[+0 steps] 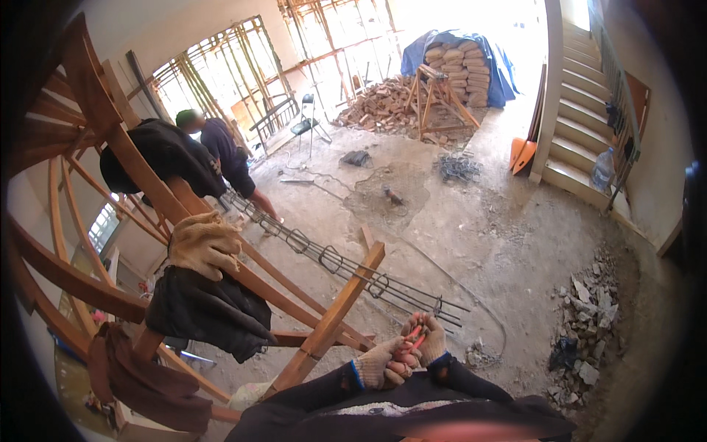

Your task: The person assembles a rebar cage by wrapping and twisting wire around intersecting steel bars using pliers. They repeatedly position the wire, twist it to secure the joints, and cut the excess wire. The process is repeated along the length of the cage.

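Close to my body, my left hand and my right hand come together in pale knit gloves with bare fingers showing. Both are closed around a slim red-handled tool; its working end is hidden, so its exact kind is unclear. Just beyond them lie the ends of a long rebar cage, straight bars tied with ring-shaped stirrups. It rests across a slanted wooden beam. At the cage's far end a co-worker in dark clothes bends over, one arm reaching down to it.
On the left, a wooden frame carries a work glove and dark garments. Broken rubble lies at right. Farther off are tangled wire, a folding chair, a brick heap, stacked sacks and stairs.
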`<state>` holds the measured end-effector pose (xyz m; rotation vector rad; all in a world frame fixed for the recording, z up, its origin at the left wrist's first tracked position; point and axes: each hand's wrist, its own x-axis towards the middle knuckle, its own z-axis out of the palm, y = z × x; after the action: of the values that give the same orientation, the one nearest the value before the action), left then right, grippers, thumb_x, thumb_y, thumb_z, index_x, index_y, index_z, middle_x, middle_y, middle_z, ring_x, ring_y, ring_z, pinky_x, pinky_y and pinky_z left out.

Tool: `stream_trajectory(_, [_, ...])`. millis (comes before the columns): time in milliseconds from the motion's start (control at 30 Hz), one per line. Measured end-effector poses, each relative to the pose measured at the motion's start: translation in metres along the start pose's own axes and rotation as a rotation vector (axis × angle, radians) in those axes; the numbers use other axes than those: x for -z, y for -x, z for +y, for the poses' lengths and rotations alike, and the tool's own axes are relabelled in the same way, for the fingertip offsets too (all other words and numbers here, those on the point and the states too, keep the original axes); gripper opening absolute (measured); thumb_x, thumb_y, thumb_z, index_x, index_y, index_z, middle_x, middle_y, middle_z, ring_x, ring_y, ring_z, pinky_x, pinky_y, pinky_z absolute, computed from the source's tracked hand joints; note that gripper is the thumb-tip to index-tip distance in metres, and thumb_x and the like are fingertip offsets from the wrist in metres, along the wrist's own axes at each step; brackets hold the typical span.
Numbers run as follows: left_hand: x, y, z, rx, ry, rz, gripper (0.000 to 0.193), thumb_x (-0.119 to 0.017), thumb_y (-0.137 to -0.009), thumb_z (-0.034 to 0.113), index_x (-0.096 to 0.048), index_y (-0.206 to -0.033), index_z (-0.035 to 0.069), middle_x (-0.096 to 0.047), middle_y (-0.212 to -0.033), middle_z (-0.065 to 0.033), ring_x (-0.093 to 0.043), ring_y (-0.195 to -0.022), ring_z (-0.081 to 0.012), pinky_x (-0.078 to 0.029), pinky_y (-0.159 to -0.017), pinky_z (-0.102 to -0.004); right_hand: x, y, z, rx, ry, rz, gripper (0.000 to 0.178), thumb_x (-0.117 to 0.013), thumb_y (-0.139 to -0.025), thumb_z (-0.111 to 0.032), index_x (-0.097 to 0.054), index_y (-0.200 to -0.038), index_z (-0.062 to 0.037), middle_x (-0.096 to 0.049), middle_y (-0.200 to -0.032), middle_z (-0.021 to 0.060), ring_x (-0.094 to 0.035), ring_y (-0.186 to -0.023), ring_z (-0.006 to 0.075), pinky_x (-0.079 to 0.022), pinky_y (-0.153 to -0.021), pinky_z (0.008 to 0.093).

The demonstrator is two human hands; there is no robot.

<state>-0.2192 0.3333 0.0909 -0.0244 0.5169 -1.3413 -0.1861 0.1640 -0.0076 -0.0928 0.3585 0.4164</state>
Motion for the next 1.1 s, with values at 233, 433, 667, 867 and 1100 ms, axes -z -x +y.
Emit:
stream_trajectory(233, [-0.032,0.031,0.002,-0.266,-1.043,0.625,0.047,-0.061,-0.104,0.052,-0.061,-0.126,0.011,-0.073,-0.092,-0.0082,-0.069,-0.063,-0.0194,-0.053,-0.053,-0.0319,0.025,-0.038,0.009,0.048,-0.139,0.076,0.031,-0.049,-0.109,-0.024,-0.044,-0.079,-0.0142,-0.040,-0.067,-0.0033,-0.041,-0.057,0.0130,-0.042,-0.058,0.0333])
stream_trajectory(433, [-0.067,0.012,-0.033,-0.402,-2.643,1.389,0.070,-0.082,-0.084,0.051,-0.059,-0.121,-0.003,-0.070,-0.119,-0.0273,-0.075,-0.108,-0.0397,-0.059,-0.091,-0.0492,0.022,-0.056,0.024,-0.036,-0.026,0.246,0.025,-0.045,-0.105,-0.029,-0.049,-0.083,-0.0165,-0.046,-0.068,0.0015,-0.043,-0.059,0.0241,-0.038,-0.056,0.0446])
stream_trajectory(667, [-0.073,-0.007,0.006,0.004,-2.555,1.548,0.041,-0.069,-0.093,0.034,-0.065,-0.114,-0.001,-0.078,-0.101,-0.0239,-0.078,-0.098,-0.0416,-0.060,-0.087,-0.0499,-0.045,-0.033,0.024,-0.021,-0.313,0.441,0.029,-0.051,-0.108,-0.030,-0.050,-0.082,-0.0149,-0.044,-0.059,-0.0003,-0.040,-0.052,0.0192,-0.041,-0.057,0.0392])
stream_trajectory(867, [-0.088,0.002,0.028,0.158,-2.501,1.244,0.064,-0.079,-0.089,0.051,-0.066,-0.114,-0.007,-0.076,-0.094,-0.0210,-0.076,-0.086,-0.0354,-0.058,-0.079,-0.0463,-0.024,-0.028,0.022,-0.067,-0.263,0.286,0.030,-0.066,-0.104,-0.034,-0.060,-0.088,-0.0096,-0.058,-0.072,0.0042,-0.058,-0.070,0.0245,-0.052,-0.077,0.0427])
stream_trajectory(1100, [-0.069,0.019,0.061,0.073,-1.081,1.004,0.033,-0.074,-0.097,0.045,-0.069,-0.099,0.012,-0.057,-0.076,0.0048,-0.054,-0.058,-0.0043,-0.036,-0.045,-0.0211,-0.012,-0.023,0.020,-0.080,-0.341,0.069,0.033,-0.072,-0.102,-0.039,-0.068,-0.095,-0.0071,-0.069,-0.080,0.0053,-0.067,-0.080,0.0229,-0.055,-0.085,0.0450])
